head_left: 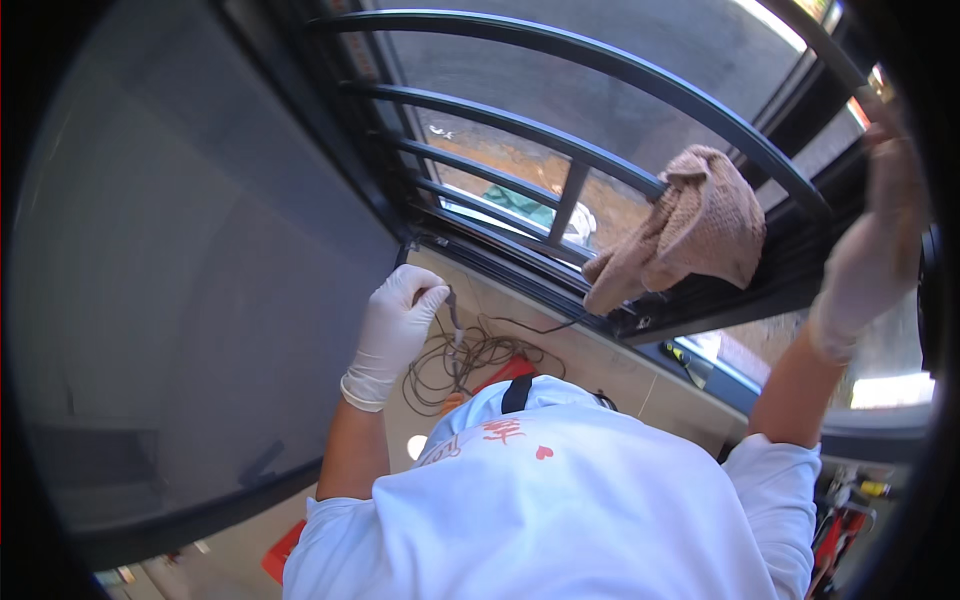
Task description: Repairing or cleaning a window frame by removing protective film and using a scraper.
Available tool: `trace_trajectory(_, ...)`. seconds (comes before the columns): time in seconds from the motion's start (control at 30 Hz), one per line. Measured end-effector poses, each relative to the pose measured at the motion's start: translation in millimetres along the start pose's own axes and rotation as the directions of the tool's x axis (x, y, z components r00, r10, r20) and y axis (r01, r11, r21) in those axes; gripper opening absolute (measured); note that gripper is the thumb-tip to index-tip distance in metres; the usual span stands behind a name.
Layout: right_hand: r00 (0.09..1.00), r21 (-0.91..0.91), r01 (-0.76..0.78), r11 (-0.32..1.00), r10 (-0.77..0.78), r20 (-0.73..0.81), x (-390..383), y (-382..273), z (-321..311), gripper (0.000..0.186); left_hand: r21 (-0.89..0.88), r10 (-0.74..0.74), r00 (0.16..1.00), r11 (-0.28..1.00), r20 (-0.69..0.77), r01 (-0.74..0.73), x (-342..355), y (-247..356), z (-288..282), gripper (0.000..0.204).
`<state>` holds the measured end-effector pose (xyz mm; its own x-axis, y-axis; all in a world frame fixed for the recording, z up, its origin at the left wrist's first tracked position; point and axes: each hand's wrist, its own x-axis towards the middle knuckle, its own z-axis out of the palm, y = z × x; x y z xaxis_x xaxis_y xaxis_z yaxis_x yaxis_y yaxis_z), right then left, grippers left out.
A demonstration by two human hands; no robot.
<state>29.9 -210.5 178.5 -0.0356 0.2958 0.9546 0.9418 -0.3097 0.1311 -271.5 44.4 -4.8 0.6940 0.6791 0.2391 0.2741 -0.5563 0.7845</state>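
Work at the dark metal window bars [620, 62] seems to be at a steadying step; a firm right-side hold is probably called for next. Left of centre, a slim dark object [451, 298] is pinched by the curled, white-gloved left hand [398, 315]. At far right, the white-gloved right hand [872, 245] is raised, blurred; whether anything is gripped cannot be told.

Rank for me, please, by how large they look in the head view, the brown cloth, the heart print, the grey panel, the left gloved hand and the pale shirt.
Largest to smallest:
1. grey panel
2. pale shirt
3. brown cloth
4. left gloved hand
5. heart print
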Motion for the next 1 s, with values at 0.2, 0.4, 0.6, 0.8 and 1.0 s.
trace_trajectory(0.2, 0.601, 0.446, -0.783, 0.433, 0.340, 0.724, -123, -92, 44, 0.013, -0.273, 0.355, 0.860, 0.925, 0.367, -0.265, 33, 42, 41, 0.012)
trace_trajectory(0.4, 0.289, 0.339, -0.932, -0.129, 0.300, 0.909, -161, -101, 36, 0.016, -0.382, 0.582, 0.658, 0.812, 0.478, -0.440, 50, 82, 74, 0.018)
trace_trajectory(0.6, 0.155, 0.229, -0.926, -0.300, 0.249, 0.956, -158, -86, 9, 0.018, -0.410, 0.735, 0.549, 0.678, 0.398, -0.611, 60, 107, 101, 0.022)
trace_trajectory(0.8, 0.151, 0.255, -0.913, -0.319, 0.317, 0.936, -165, -82, -5, 0.019, -0.339, 0.839, 0.460, 0.539, 0.290, -0.771, 59, 118, 120, 0.025)
trace_trajectory(1.0, 0.186, 0.319, -0.905, -0.282, 0.413, 0.892, -173, -84, -13, 0.023, -0.337, 0.854, 0.469, 0.519, 0.224, -0.785, 53, 123, 135, 0.026)
